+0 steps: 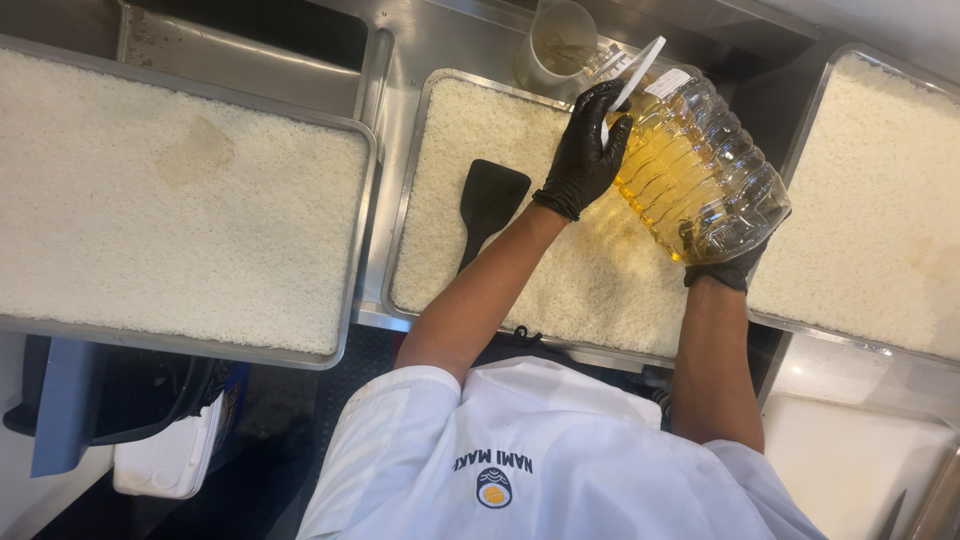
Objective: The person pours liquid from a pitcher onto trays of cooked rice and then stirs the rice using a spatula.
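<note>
Two black-gloved hands tilt my large clear ribbed plastic jug of golden liquid (695,170) above the middle steel tray of white rice (430,150): left hand (587,150) wrapped near its neck, right hand (728,268) cupping its base, neck pointing up-left toward a clear plastic measuring cup (556,45).

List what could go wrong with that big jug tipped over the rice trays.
1. The large clear jug of yellow liquid is tilted toward a small measuring cup; a surge could overshoot it onto the middle rice tray.
2. The left hand and right hand wear gloves; a slick bottle might slip.
3. The black spatula lying on the rice could get splashed.
</note>
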